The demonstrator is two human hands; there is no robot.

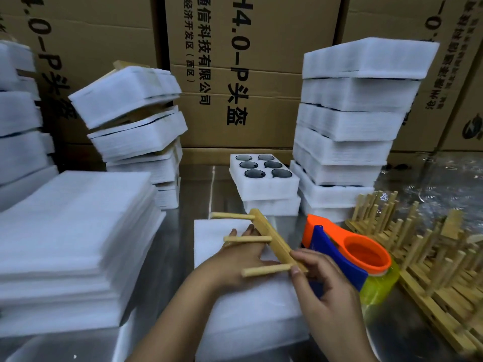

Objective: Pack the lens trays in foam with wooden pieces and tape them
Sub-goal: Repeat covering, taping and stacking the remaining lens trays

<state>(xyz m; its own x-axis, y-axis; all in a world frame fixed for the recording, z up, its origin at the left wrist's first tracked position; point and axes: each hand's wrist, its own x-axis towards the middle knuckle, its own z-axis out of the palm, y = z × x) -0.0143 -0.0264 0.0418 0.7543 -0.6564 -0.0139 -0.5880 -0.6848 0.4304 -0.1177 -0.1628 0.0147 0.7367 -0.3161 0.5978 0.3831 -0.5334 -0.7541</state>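
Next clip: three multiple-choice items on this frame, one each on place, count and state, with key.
1. Where is the tape dispenser? A on the tall foam stack; B right of the foam sheet; C left of it.
2. How many pegs has the wooden piece in the right hand? A two; B five; C three.
3. What does the left hand do? A lies flat on the foam sheet; B grips the tape dispenser; C lifts a lens.
1 B, it stands at the sheet's right edge; 2 C, three pegs stick out; 3 A, its fingers lie straight on the foam.
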